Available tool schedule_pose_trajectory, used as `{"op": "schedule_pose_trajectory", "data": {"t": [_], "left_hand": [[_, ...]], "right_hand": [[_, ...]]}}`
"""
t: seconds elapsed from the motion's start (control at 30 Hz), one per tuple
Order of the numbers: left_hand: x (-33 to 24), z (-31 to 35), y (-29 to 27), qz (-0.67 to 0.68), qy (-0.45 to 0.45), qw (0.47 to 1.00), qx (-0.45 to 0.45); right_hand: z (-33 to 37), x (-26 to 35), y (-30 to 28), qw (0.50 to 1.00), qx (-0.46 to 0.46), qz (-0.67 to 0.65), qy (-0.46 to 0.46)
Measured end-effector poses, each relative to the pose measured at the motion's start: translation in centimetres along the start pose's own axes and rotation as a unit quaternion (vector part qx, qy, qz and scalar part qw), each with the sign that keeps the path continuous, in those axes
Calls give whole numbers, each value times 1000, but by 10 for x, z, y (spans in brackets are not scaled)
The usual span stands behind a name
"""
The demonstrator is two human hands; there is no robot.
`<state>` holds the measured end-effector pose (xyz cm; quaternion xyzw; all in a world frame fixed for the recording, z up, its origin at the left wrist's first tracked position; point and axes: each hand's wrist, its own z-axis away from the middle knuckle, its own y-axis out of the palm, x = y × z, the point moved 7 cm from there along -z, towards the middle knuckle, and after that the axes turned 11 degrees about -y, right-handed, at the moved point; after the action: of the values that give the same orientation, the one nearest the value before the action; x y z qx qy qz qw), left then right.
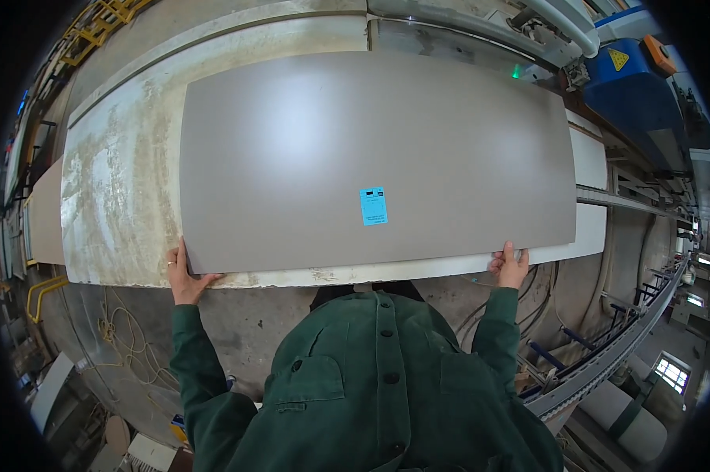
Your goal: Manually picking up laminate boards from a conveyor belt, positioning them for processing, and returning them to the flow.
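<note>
A large flat grey panel [449, 157] with a smooth sheen lies in front of me, with a light blue label [374, 206] on its face. My left hand [187, 275] grips the near left corner, fingers along the left edge and thumb along the front edge. Toward the right end of the front edge, my right hand [510, 267] holds the same panel, its fingertips at the rim. Under the panel is a worn whitish board [119, 181] with brown stains, sticking out at the left and along the front.
A machine with a blue housing [630, 98] stands at the far right, beside a metal rail [481, 35]. A roller conveyor [607, 374] curves along the right. Coiled yellowish cord [131, 334] lies on the floor at left, near a yellow metal frame [44, 297].
</note>
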<state>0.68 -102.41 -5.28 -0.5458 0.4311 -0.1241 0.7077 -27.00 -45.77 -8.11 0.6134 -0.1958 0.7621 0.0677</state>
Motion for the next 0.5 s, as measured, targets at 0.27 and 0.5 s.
{"op": "schedule_pose_trajectory", "data": {"t": [0.27, 0.5], "left_hand": [[-7, -6, -5, -60, 39, 997, 10], [-27, -35, -1, -86, 68, 994, -28]], "right_hand": [[-15, 3, -1, 999, 5, 36, -34], [-38, 13, 19, 999, -6, -16, -36]]}}
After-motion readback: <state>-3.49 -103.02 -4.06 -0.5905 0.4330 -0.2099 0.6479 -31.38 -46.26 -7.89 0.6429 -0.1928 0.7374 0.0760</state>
